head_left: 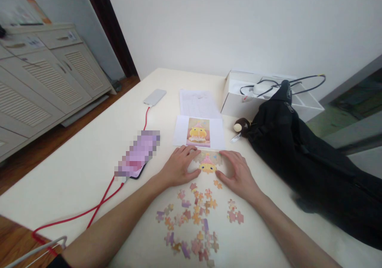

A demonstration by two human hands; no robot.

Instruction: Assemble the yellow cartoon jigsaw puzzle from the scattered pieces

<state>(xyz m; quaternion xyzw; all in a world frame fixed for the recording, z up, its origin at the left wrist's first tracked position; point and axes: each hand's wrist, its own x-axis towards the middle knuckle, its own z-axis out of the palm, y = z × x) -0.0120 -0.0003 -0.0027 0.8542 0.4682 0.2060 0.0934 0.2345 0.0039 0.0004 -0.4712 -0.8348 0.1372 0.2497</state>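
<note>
A partly joined jigsaw puzzle [208, 162] with a yellow figure in a pink hat lies flat on the white table. My left hand [181, 166] holds its left side, index finger by the upper edge and thumb by the lower one. On the right side my right hand [238, 171] grips it the same way, thumb and fingertips at the edges. Loose puzzle pieces [196, 218] in orange, pink and purple are scattered below, between my forearms. Just above the puzzle is a paper with a printed reference picture [198, 133] of the same yellow figure.
A phone [139, 152] lies left, joined by a red cable [74, 218] to a power bank [155, 97]. A printed sheet [197, 103] lies behind the picture. At right are a black bag [298, 156], a brown keychain toy [243, 125] and a white box [238, 103] with cables.
</note>
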